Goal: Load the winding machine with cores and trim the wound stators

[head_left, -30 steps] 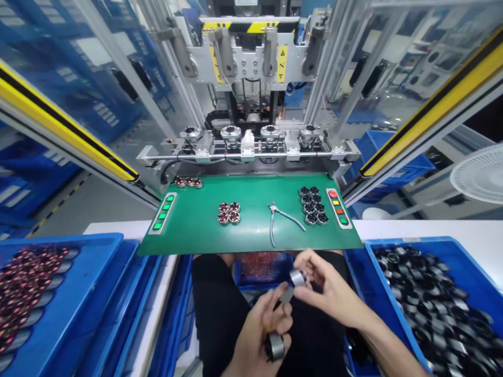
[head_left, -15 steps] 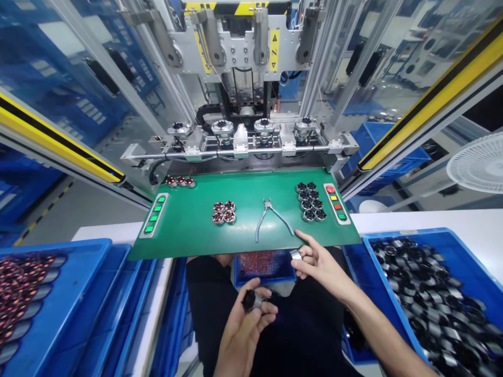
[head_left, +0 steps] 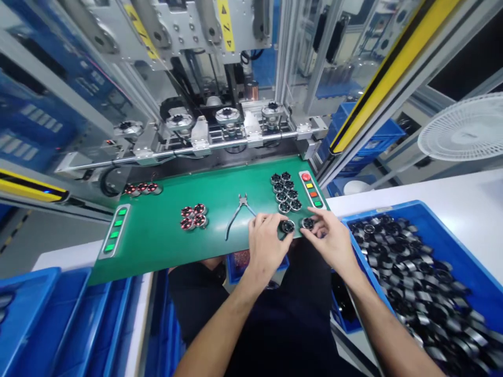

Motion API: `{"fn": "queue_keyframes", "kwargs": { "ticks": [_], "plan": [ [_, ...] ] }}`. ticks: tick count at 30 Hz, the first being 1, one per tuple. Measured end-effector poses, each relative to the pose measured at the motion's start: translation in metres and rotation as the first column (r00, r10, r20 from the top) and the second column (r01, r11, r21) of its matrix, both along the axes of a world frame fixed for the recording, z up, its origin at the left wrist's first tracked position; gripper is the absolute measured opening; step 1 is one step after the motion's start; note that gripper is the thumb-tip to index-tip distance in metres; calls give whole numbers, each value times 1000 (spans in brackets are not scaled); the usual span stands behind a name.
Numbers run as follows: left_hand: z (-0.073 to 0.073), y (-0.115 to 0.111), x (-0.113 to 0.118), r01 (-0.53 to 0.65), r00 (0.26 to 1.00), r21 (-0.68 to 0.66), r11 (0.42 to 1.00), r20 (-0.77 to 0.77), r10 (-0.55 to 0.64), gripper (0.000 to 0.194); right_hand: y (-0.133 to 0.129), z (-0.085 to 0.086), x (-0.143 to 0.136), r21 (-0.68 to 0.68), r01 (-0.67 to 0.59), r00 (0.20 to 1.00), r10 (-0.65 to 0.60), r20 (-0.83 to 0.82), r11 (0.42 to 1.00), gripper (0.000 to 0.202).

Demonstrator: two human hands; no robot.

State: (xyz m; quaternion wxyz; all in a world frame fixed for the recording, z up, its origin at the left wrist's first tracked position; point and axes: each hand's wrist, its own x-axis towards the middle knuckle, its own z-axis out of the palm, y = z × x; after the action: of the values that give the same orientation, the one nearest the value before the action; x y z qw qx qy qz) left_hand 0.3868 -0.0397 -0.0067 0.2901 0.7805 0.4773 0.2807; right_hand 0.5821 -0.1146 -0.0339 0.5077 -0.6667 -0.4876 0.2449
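My left hand (head_left: pixel 269 238) is closed on a motor stator core (head_left: pixel 288 226), a silver ring with black spokes, at the front edge of the green mat (head_left: pixel 157 238). Just beside it, my right hand (head_left: pixel 332 238) grips a second stator core (head_left: pixel 307 223) between thumb and fingers. Behind both hands stands a block of several black stator cores (head_left: pixel 285 192) in two columns. Pliers with blue handles (head_left: pixel 236 210) lie left of my left hand, which hides part of one handle. Copper-wound stators (head_left: pixel 194 217) sit grouped farther left.
A winding machine with several spindles (head_left: pixel 228 115) spans the back. Button panels (head_left: pixel 312 189) flank the mat. At right is a blue bin (head_left: pixel 420 209) full of stator cores; a white fan (head_left: pixel 463 128) stands behind it. Stacked blue trays (head_left: pixel 74 314) fill the lower left.
Both hands have come up from near my lap to the mat's front right, bringing stator cores next to each other there. The view has swung to the right.
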Motion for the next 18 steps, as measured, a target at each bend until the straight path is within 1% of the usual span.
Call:
{"fn": "queue_keyframes", "kwargs": {
  "ticks": [2, 4, 7, 11, 18],
  "plan": [
    [-7, 3, 7, -26, 999, 12, 1000, -35, 26, 31, 7, -6, -2, 14, 4, 1000, -4, -9, 1000, 51],
    [-10, 4, 7, -50, 997, 20, 999, -55, 51, 35, 12, -10, -4, 25, -2, 1000, 2, -23, 1000, 50],
    [-10, 3, 2, -65, 996, 19, 998, -59, 66, 42, 16, -13, -3, 33, -31, 998, 33, -45, 999, 49],
    [-8, 3, 2, -58, 997, 25, 998, -54, 59, 37, 18, -14, -3, 46, -55, 997, 58, -55, 997, 48],
    [-17, 6, 7, -93, 995, 44, 995, -26, 94, 41, 19, -17, -4, 68, -47, 998, 50, -43, 997, 49]
  ]
}}
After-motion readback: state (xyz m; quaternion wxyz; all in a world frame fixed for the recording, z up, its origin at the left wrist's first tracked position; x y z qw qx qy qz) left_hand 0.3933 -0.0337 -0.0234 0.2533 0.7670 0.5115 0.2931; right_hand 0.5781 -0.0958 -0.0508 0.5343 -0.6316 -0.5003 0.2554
